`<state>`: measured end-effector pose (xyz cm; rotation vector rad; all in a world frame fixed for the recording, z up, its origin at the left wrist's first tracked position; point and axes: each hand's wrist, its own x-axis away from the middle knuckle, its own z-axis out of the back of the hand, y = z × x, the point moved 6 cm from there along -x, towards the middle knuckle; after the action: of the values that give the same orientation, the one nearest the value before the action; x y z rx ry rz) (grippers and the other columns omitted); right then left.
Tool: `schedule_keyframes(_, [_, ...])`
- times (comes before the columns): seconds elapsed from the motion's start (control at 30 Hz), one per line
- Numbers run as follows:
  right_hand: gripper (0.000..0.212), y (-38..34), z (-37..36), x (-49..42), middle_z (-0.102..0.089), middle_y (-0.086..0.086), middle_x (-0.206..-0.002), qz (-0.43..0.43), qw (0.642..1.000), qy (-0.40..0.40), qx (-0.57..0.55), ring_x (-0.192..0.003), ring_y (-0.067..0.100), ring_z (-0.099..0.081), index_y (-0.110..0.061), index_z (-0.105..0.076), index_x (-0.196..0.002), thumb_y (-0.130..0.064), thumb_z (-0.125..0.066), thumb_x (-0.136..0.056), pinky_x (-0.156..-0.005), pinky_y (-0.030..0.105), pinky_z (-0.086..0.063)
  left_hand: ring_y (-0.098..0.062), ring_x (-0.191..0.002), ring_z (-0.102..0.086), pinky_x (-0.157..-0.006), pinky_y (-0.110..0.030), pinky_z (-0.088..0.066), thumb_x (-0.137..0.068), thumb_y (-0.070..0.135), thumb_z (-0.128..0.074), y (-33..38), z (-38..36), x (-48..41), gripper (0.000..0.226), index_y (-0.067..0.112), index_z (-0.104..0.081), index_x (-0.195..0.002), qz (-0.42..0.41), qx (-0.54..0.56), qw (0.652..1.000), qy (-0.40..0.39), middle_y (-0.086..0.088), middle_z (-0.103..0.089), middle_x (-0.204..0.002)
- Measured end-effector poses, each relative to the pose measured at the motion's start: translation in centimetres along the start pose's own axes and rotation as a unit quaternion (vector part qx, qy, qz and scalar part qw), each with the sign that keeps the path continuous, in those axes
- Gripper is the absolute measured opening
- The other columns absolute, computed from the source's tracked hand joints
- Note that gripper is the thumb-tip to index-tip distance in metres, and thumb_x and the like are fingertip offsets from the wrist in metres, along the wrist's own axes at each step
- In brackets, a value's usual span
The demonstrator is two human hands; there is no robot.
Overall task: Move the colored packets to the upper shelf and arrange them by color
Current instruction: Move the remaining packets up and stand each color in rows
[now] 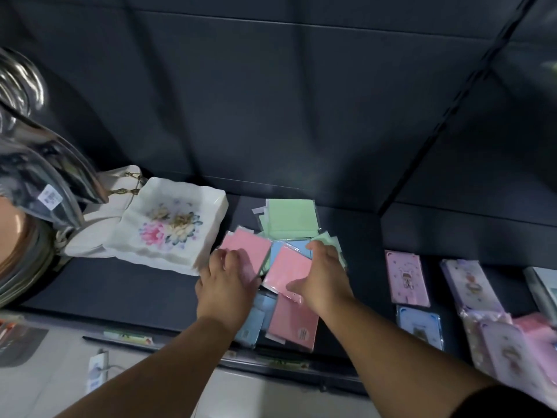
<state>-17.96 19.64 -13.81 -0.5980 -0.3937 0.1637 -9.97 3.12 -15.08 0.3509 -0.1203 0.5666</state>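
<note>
We see the colored packets (281, 260) lying in a loose, overlapping heap on the dark shelf (120, 285), near its front edge. A green stack (291, 218) sits at the back of the heap, fairly squared up. In front of it, pink packets fan out to the left and center, light blue ones show between and beneath them, and more green ones peek out at the right. One pink packet (294, 325) lies closest to us, beside a blue packet (256, 319).

Our left hand (224, 286) rests palm down on the left pink packet (247, 251), fingers spread flat and pressing rather than gripping. Our right hand (324, 280) lies over the middle pink packet (289, 273), its thumb on the packet's face and its fingers curled past the far edge; whether it has a real grip we cannot tell.

Just left of the heap sits a white flowered dish (174, 224), with a cream bag (108, 212) behind it. To the right lie illustrated cards (407, 277), well apart from the heap.
</note>
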Motion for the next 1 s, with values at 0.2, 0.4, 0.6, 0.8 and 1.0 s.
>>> schedule_keyframes(0.2, [0.084, -0.3, 0.0, -0.4, -0.055, 0.010, -0.129, -0.057, 0.998, -0.015, 0.021, -0.117, 0.028, -0.056, -0.017, -0.035, -0.138, -0.019, -0.086, -0.072, -0.086, 0.035, -0.050, -0.025, -0.128, -0.039, -0.105, -0.036, -0.031, -0.082, 0.032, -0.068, 0.1, 1.0, 0.5, 0.085, 0.019, -0.015, -0.148, 0.011, 0.068, 0.998, -0.012, -0.005, -0.036, -0.143])
schedule_keyframes(0.4, [0.056, 0.2, 0.4, 0.0, -0.062, 0.004, -0.119, -0.079, 0.997, -0.012, 0.001, -0.103, 0.023, -0.061, -0.013, -0.052, -0.125, -0.033, -0.077, -0.079, -0.070, 0.026, -0.044, -0.023, -0.083, -0.062, -0.069, -0.031, -0.049, -0.095, 0.012, -0.045, -0.1, 2.4, 0.9, 0.042, 0.023, -0.041, -0.135, 0.015, 0.212, 0.977, 0.013, -0.004, -0.065, -0.106])
schedule_keyframes(0.6, [0.044, -0.8, 2.7, 2.5, -0.062, 0.007, -0.117, -0.073, 0.990, 0.029, -0.120, -0.098, 0.024, -0.061, -0.012, -0.053, -0.126, -0.031, -0.066, -0.088, -0.076, 0.031, -0.049, -0.012, -0.070, -0.061, -0.056, -0.022, -0.046, -0.094, 0.005, -0.048, 0.9, 6.1, 2.4, 0.030, 0.030, -0.044, -0.110, 0.016, 0.377, 0.925, 0.048, 0.008, -0.060, -0.078])
schedule_keyframes(0.8, [0.024, -4.7, 10.0, 6.3, -0.062, 0.000, -0.103, -0.037, 0.954, 0.169, -0.245, -0.082, 0.018, -0.061, -0.018, -0.052, -0.112, -0.023, -0.058, -0.090, -0.063, 0.028, -0.048, -0.013, -0.076, -0.059, -0.066, -0.027, -0.043, -0.095, 0.012, -0.054, 3.9, 12.4, 3.5, 0.031, 0.026, -0.044, -0.120, -0.021, 0.457, 0.882, 0.112, 0.008, -0.056, -0.079])
schedule_keyframes(1.0, [0.021, -8.7, 18.0, 11.4, -0.063, -0.012, -0.091, 0.054, 0.893, 0.281, -0.348, -0.076, 0.006, -0.062, -0.027, -0.050, -0.109, -0.021, -0.060, -0.090, -0.062, 0.021, -0.051, 0.002, -0.081, -0.061, -0.069, -0.019, -0.045, -0.094, 0.011, -0.056, 9.2, 19.5, 6.3, 0.036, 0.034, -0.041, -0.118, -0.095, 0.538, 0.822, 0.160, 0.014, -0.064, -0.098])
